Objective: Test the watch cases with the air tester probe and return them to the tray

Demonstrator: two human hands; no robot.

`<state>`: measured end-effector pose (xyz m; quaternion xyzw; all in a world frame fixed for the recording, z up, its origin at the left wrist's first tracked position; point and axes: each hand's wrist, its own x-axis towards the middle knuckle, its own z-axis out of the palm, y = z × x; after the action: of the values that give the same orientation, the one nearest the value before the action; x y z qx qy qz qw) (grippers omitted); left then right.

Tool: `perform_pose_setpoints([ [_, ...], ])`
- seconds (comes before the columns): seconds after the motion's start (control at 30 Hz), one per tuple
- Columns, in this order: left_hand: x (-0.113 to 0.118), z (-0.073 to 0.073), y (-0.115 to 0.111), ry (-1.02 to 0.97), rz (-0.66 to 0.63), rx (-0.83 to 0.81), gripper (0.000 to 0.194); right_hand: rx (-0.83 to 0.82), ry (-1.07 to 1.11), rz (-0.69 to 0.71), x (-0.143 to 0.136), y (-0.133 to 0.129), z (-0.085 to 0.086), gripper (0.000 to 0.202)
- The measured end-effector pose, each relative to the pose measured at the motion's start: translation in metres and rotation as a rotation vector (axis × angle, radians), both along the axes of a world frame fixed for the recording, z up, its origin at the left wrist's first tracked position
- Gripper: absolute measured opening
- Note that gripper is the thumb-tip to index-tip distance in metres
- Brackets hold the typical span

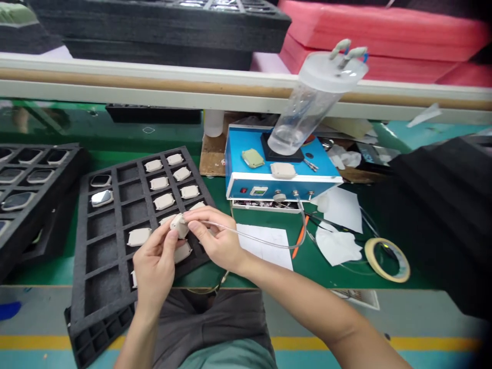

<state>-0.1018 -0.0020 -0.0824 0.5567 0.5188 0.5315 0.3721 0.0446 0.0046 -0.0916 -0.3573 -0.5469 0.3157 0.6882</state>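
Observation:
Over the black foam tray (100, 223), my left hand (156, 264) is closed on a beige smartwatch case (179, 225), pinched between thumb and fingers and tilted. My right hand (219, 238) pinches the end of a thin clear tube (265, 243) against the case's right side; the fingers hide the exact tip. The tube curves back to the front of a blue machine (246, 141). Below and around my hands, the tray's compartments hold several more beige cases (164, 201). Two at the tray's left show dark or shiny glass faces.
A clear cylinder (307, 113) leans on the blue machine, beside a green case (252, 158) and a beige one. Right of it lie white tissues (338, 243), an orange stick (300, 236) and a tape roll (387, 260). Another loaded foam tray (36, 189) stands left; black foam stacks rise right.

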Motion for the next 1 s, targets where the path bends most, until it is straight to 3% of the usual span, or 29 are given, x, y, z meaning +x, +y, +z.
perform_pose_setpoints([
  [1.0,-0.0007,0.0012,0.0004,0.002,0.012,-0.018,0.046,-0.020,-0.003,0.005,0.0007,0.0019,0.0018,0.011],
])
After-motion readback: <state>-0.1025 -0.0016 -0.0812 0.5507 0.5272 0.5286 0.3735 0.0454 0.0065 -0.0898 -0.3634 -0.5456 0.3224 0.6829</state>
